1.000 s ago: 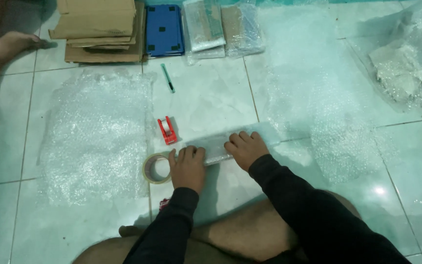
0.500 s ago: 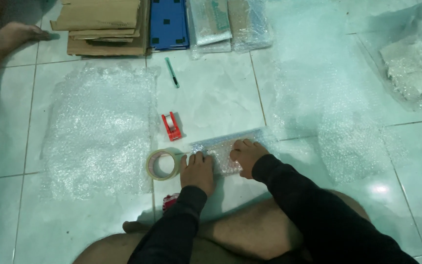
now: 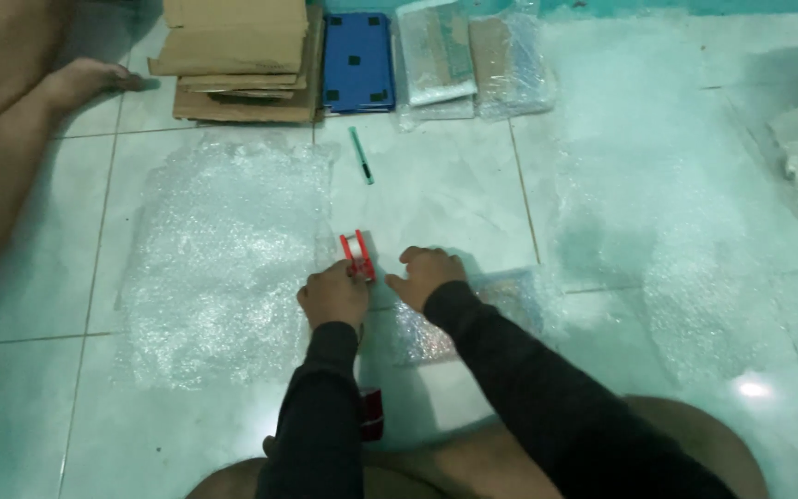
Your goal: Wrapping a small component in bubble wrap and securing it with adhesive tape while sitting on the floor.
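— Bubble-wrapped parcel lies on the floor tiles just ahead of the crossed legs, under the right forearm. It looks wrapped all round; whether its seam is taped I cannot tell.

— And the hands?

— Left hand rests at the parcel's 10 o'clock end, fingers curled around the red tape cutter. Right hand sits just beside it at the parcel's top edge, fingers spread flat on the tile and wrap.

— What differs from half a second ago?

— Then both hands pressed on the parcel and the tape roll lay at its left; now that roll is out of sight and the left hand has gone to the cutter.

— Further out?

— Loose bubble wrap sheet at 10 o'clock, green pen at 12, then blue case, cardboard stack and wrapped packs.
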